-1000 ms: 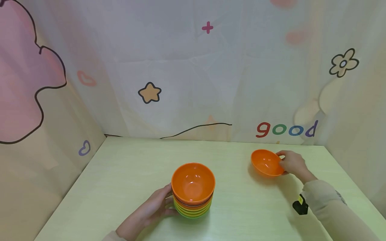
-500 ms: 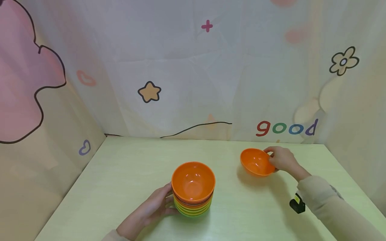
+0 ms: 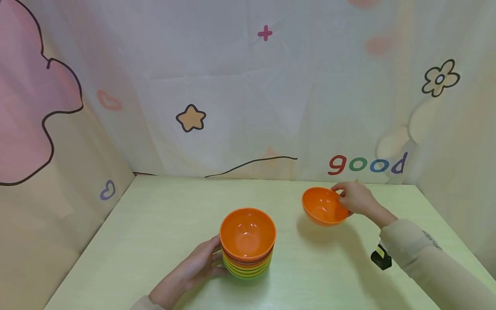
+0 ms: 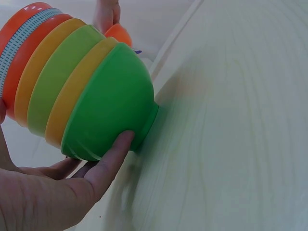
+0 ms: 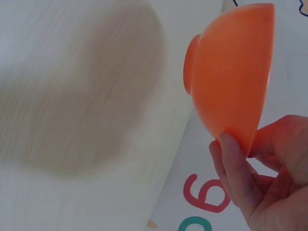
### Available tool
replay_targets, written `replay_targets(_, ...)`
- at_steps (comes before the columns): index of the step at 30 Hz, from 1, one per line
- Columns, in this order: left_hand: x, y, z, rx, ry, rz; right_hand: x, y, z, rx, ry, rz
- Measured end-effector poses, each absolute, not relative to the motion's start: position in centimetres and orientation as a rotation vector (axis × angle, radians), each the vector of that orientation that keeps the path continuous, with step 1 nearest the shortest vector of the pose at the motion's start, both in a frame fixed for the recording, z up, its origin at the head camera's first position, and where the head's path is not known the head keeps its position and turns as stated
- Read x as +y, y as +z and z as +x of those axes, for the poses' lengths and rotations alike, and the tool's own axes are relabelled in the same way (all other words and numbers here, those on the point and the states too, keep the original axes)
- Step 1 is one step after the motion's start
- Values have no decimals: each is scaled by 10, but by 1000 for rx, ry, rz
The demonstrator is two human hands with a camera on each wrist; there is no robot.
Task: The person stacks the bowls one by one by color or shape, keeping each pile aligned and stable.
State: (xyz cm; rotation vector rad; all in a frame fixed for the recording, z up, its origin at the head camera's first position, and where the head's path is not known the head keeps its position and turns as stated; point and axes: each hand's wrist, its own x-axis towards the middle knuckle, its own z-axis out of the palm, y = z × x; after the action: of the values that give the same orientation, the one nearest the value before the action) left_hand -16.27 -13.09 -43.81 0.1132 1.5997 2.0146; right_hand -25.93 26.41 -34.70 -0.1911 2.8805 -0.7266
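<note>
A stack of nested bowls (image 3: pixel 248 254) stands on the table, orange at the top, then yellow and light green layers, with a green bowl (image 4: pixel 113 103) at the bottom. My left hand (image 3: pixel 199 265) holds the stack's left side, its fingers and thumb spread around the lower bowls. In the left wrist view one fingertip presses the green bowl near its foot. To the right, my right hand (image 3: pixel 358 199) pinches the rim of a single orange bowl (image 3: pixel 323 209). That bowl is off the table, tilted with its inside toward the head camera, and its shadow falls below it.
The pale table (image 3: pixel 166 215) meets a patterned cloth backdrop (image 3: pixel 240 99) behind and at both sides. A small black item with a yellow patch (image 3: pixel 381 257) shows beside the right sleeve (image 3: pixel 410 245).
My right hand has carried the orange bowl leftward and slightly up, closer to the stack. The left hand and the stack have stayed in place.
</note>
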Motion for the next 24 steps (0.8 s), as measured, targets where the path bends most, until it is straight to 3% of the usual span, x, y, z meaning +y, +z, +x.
replay_targets(24,-131,-438,-164,1607,2004,121,222,-316,-245,2939,-637,-379)
